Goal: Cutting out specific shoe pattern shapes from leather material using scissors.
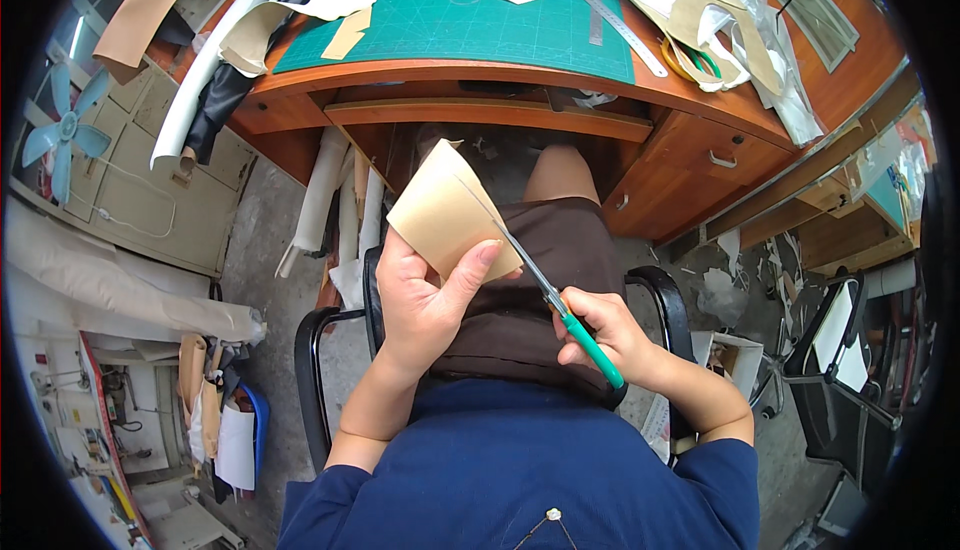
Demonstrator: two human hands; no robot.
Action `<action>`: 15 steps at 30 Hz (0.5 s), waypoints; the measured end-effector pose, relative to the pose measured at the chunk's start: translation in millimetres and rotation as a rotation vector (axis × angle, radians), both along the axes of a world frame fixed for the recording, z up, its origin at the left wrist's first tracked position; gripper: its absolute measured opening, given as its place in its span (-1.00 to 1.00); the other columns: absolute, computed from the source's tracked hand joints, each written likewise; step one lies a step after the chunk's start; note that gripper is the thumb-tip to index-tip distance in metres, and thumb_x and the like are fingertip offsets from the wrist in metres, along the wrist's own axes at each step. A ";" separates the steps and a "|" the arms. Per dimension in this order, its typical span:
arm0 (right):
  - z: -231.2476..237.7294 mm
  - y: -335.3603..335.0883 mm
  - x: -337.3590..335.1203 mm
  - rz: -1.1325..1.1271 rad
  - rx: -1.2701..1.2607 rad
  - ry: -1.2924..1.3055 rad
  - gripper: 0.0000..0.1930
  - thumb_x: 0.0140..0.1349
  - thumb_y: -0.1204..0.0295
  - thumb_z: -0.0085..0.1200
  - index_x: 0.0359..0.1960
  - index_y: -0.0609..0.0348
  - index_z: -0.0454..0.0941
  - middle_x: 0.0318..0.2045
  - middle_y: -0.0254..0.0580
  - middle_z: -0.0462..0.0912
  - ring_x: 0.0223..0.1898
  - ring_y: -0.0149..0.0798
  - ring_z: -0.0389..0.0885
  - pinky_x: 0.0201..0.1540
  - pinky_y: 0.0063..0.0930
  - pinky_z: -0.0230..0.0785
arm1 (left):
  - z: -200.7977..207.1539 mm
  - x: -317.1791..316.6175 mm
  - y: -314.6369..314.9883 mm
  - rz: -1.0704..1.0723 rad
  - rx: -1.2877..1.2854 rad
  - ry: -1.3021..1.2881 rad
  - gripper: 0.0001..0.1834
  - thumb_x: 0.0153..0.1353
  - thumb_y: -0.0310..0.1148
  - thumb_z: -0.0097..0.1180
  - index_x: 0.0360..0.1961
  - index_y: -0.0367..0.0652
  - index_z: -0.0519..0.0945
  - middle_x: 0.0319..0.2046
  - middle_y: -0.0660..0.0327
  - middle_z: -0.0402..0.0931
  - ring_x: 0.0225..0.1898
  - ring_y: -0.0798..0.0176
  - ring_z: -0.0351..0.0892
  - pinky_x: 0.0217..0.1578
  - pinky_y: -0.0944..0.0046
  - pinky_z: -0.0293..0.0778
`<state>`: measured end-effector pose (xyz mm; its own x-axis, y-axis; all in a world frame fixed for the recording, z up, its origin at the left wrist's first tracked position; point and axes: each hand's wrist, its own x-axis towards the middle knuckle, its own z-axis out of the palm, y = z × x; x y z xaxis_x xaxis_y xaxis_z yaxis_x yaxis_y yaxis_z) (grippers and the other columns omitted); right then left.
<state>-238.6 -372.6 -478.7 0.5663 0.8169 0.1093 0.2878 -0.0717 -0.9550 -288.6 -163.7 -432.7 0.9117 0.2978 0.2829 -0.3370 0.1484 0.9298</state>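
Observation:
Over my lap, my left hand (pixel 430 295) grips a tan sheet (pixel 440 205), thumb on top and fingers underneath. The sheet looks like stiff paper or thin leather, which I cannot tell apart, and it is tilted and slightly bent. My right hand (pixel 605 335) is wrapped round the green handles of a pair of scissors (pixel 592 348). Their blades point up and to the left and meet the sheet's right edge. A thin line runs on from the blades across its surface. How far the blades are apart is hard to see.
Ahead stands a wooden desk (pixel 490 72) with a green cutting mat (pixel 430 30), a steel ruler (pixel 640 40) and paper scraps. Rolled material (pixel 325 190) leans below it. Black armrests (pixel 318 380) flank me. A blue fan (pixel 66 130) is at far left, a black folded chair (pixel 840 380) at right.

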 end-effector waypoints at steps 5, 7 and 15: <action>7.3 6.7 -2.5 -0.025 0.084 0.050 -0.47 0.02 0.06 0.29 -0.50 0.23 0.25 -0.62 -0.19 0.25 -0.60 -0.28 0.19 -0.53 -0.42 0.14 | -10.4 -2.7 -3.2 -0.019 0.130 -0.003 -0.60 0.15 -0.50 0.20 -0.02 -0.34 0.36 -0.25 0.15 0.55 -0.25 0.34 0.59 -0.22 0.39 0.52; 5.9 5.7 -2.7 -0.027 0.096 0.045 -0.47 0.01 0.05 0.30 -0.49 0.23 0.26 -0.62 -0.20 0.25 -0.60 -0.28 0.19 -0.53 -0.43 0.14 | -8.6 -3.2 -5.3 0.026 0.141 -0.014 -0.60 0.12 -0.48 0.24 -0.04 -0.32 0.40 -0.26 0.19 0.56 -0.25 0.37 0.59 -0.20 0.42 0.47; 8.1 1.8 -3.3 -0.030 0.056 0.053 -0.47 0.00 0.05 0.30 -0.49 0.22 0.25 -0.61 -0.21 0.25 -0.59 -0.29 0.17 -0.53 -0.44 0.14 | -10.7 -3.9 -6.6 0.032 0.234 -0.064 -0.61 0.12 -0.49 0.24 -0.05 -0.31 0.41 -0.25 0.21 0.56 -0.23 0.38 0.56 -0.19 0.41 0.47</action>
<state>-241.9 -370.8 -470.6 0.5968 0.7928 0.1237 0.2355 -0.0256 -0.9715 -292.5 -170.3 -443.4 0.8808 0.2459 0.4046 -0.3974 -0.0807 0.9141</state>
